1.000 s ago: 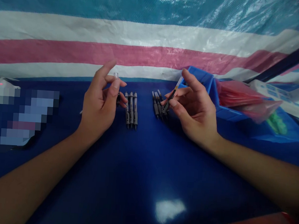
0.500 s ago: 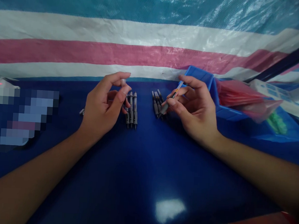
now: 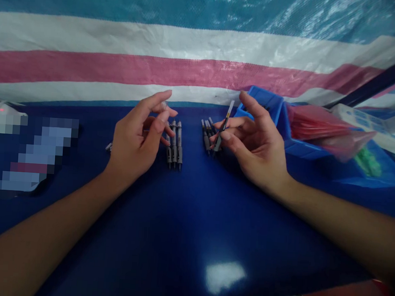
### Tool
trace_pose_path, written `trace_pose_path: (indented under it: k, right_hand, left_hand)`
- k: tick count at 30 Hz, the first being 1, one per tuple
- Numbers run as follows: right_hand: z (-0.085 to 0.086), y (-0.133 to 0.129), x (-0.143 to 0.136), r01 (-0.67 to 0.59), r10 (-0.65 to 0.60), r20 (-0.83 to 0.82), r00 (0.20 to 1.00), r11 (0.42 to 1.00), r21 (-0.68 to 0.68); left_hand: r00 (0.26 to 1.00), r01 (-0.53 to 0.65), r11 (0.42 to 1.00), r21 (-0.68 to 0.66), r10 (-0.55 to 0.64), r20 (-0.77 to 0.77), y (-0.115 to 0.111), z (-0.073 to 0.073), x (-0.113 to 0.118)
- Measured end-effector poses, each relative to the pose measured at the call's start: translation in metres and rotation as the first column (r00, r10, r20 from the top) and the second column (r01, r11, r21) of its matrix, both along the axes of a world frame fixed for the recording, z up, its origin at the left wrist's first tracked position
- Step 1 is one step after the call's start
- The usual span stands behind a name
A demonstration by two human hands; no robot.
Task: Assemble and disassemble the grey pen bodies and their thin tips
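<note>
Right hand (image 3: 262, 149) pinches a dark-gripped refill (image 3: 226, 121) left of the blue bin (image 3: 304, 149) of red bags (image 3: 316, 124).
Farther left of the blue bin, the left hand (image 3: 136, 137) pinches a clear tube (image 3: 164, 105) near pens (image 3: 179, 142) on the table (image 3: 186, 219). A smaller bin (image 3: 269, 99) beside the blue bin holds dark items (image 3: 251, 108).

My left grip (image 3: 136, 137) hides most of clear piece (image 3: 164, 105). My right grip (image 3: 259, 145) covers part of dark pen part (image 3: 219, 141). Row's leftmost pen (image 3: 169, 156): upper end behind my left grip. Small thing (image 3: 108, 147) by my left wrist: mostly hidden, can't tell what. Flat object (image 3: 38, 156): pixelated. White item (image 3: 5, 116): cut by left edge. Green stuff (image 3: 368, 162): blurred.
</note>
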State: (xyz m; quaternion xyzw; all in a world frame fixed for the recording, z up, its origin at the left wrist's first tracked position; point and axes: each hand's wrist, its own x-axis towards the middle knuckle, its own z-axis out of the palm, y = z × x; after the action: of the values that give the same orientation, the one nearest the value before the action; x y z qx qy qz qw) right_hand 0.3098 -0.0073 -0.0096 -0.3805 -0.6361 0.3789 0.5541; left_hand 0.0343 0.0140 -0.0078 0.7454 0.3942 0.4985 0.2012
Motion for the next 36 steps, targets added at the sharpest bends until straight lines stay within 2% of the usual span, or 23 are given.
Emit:
trace_pose_path:
  k: [3, 7, 10, 12, 15, 22, 26, 31, 36]
  right_hand:
    - [0.001, 0.000, -0.001, -0.016, 0.017, -0.026, 1.000, 1.000, 0.018]
    - [0.004, -0.002, -0.002, -0.021, 0.021, -0.076, 0.997, 1.000, 0.003]
    - [0.005, -0.003, -0.002, -0.001, 0.000, -0.036, 0.999, 0.999, -0.039]
    - [0.005, -0.004, -0.002, -0.003, 0.002, -0.018, 1.000, 0.999, -0.053]
    - [0.005, -0.004, -0.002, -0.029, 0.028, -0.017, 0.999, 0.998, -0.053]
    - [0.003, -0.002, -0.001, -0.028, 0.028, 0.000, 1.000, 1.000, -0.010]
    - [-0.001, 0.001, 0.001, -0.126, 0.129, -0.056, 0.990, 0.991, 0.051]
    - [0.000, 0.001, 0.000, -0.135, 0.137, -0.062, 0.989, 0.990, 0.029]
    - [-0.001, 0.002, 0.001, -0.131, 0.131, -0.058, 0.990, 0.991, 0.012]
  left_hand:
    - [0.997, 0.030, 0.998, -0.050, -0.027, 0.071, 0.000, -0.001, -0.001]
    - [0.999, 0.022, 0.999, -0.029, -0.021, 0.048, 0.004, -0.006, -0.002]
    - [0.995, 0.036, 0.999, 0.000, -0.036, 0.097, 0.006, -0.007, -0.002]
    - [0.992, 0.003, 1.000, -0.009, -0.002, 0.124, 0.005, -0.005, 0.000]
    - [0.995, -0.061, 0.998, -0.023, 0.063, 0.073, 0.001, -0.001, 0.001]
    - [0.998, -0.065, 0.998, 0.018, 0.065, 0.014, -0.001, -0.002, -0.002]
    - [0.996, -0.088, 0.995, 0.035, 0.088, 0.017, 0.001, -0.005, -0.003]
    - [0.991, -0.114, 0.985, 0.128, 0.122, -0.059, 0.003, -0.005, -0.005]
    - [0.999, 0.001, 0.991, 0.132, -0.006, 0.038, 0.010, -0.008, -0.009]
